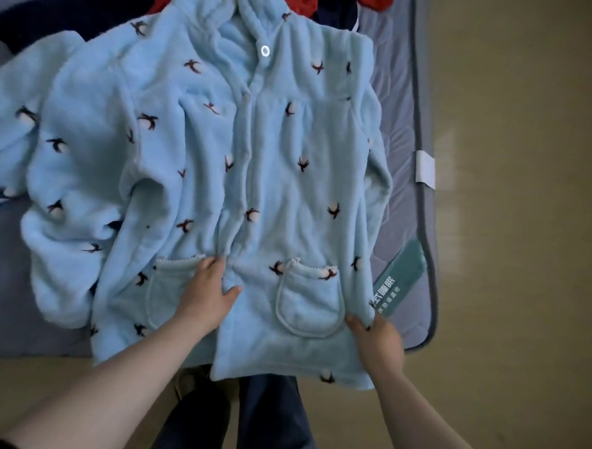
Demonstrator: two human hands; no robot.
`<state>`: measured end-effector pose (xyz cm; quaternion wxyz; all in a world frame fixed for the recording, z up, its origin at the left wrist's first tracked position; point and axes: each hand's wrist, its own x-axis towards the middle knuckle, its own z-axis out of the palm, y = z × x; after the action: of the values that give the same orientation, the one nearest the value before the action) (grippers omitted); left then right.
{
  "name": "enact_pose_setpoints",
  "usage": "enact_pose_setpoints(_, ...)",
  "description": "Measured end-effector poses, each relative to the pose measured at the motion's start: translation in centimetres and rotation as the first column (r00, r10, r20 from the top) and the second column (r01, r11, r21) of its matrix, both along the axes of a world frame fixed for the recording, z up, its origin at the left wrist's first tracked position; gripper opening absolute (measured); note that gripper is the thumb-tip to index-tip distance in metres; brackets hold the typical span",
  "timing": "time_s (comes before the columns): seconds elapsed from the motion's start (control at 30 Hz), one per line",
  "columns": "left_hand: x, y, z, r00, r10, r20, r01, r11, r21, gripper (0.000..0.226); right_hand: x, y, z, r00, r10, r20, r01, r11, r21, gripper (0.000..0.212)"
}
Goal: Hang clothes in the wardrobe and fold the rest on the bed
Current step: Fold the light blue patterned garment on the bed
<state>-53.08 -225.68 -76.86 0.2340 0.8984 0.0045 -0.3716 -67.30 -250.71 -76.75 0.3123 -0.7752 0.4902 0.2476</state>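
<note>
Left hand point(208, 292) presses fleece top point(273, 171), right hand point(375, 338) pinches it; Chinese-lettered label point(399, 277).

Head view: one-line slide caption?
Blue fleece pajama top spread on the mattress; left hand rests by a pocket, right hand pinches its side edge.

You've got a pale blue jacket point(272, 188) dotted with dark birds; beyond its collar lie a red garment point(308, 0) and a navy garment point(59, 9).
</note>
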Motion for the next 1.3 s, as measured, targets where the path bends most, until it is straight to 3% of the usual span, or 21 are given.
enact_pose_setpoints(0.07,-0.1,0.0,0.0,0.997,0.083,0.005,-0.083,0.996,-0.013,0.056,0.8,0.0,-0.1,0.999,-0.019,0.033,0.018,0.999,0.045,0.03)
enact_pose_setpoints(0.17,0.4,-0.3,-0.5,0.965,0.257,-0.06,-0.258,0.966,-0.006,0.049,3.4,-0.3,0.0,0.971,-0.104,0.214,0.082,0.991,0.109,0.028)
enact_pose_setpoints(0.3,1.6,-0.3,-1.5,0.956,0.293,-0.015,-0.293,0.955,-0.043,0.019,9.0,-1.4,-0.4,0.912,-0.226,0.342,0.178,0.97,0.166,0.021)
enact_pose_setpoints(0.4,2.4,-0.4,-1.4,0.972,0.211,0.105,-0.219,0.972,0.079,0.016,11.7,-2.1,-0.5,0.912,-0.182,0.367,0.122,0.976,0.18,0.019)
enact_pose_setpoints(0.47,2.8,-1.1,-0.7,0.974,0.163,0.16,-0.189,0.967,0.169,0.034,12.5,-2.3,-0.4,0.929,-0.097,0.357,0.052,0.99,0.134,0.033)
enact_pose_setpoints(0.53,3.6,-2.3,0.4,0.949,0.199,0.244,-0.226,0.97,0.087,0.045,12.9,-2.7,-0.1,0.938,-0.032,0.345,0.003,0.996,0.084,0.029)
enact_pose_setpoints(0.57,4.2,-3.2,0.9,0.94,0.21,0.271,-0.219,0.976,0.006,0.042,13.1,-3.1,0.1,0.944,-0.021,0.33,0.0,0.998,0.064,0.023)
enact_pose_setpoints(0.63,5.7,-5.1,1.7,0.944,0.205,0.257,-0.18,0.977,-0.116,0.03,14.1,-4.4,0.4,0.953,-0.037,0.301,0.025,0.999,0.044,0.033)
enact_pose_setpoints(0.8,10.4,-10.2,2.6,0.973,0.111,0.205,-0.06,0.969,-0.241,0.013,18.2,-8.7,0.7,0.951,-0.108,0.291,0.101,0.994,0.038,0.04)
enact_pose_setpoints(1.0,15.1,-15.7,0.6,0.973,-0.008,0.231,0.077,0.953,-0.292,0.04,21.6,-11.6,-2.3,0.972,-0.145,0.186,0.118,0.982,0.146,0.029)
enact_pose_setpoints(1.1,16.6,-17.0,-1.2,0.97,-0.102,0.219,0.155,0.959,-0.237,0.055,22.5,-11.6,-3.6,0.958,-0.184,0.222,0.151,0.976,0.158,0.017)
enact_pose_setpoints(1.2,17.7,-17.6,-2.5,0.984,-0.13,0.125,0.153,0.969,-0.194,0.061,23.1,-12.8,-2.5,0.866,-0.26,0.428,0.302,0.953,-0.032,0.005)
enact_pose_setpoints(1.3,18.2,-17.6,-2.8,0.983,-0.169,0.069,0.177,0.974,-0.144,0.061,23.4,-16.9,0.4,0.68,-0.327,0.656,0.587,0.778,-0.222,0.017)
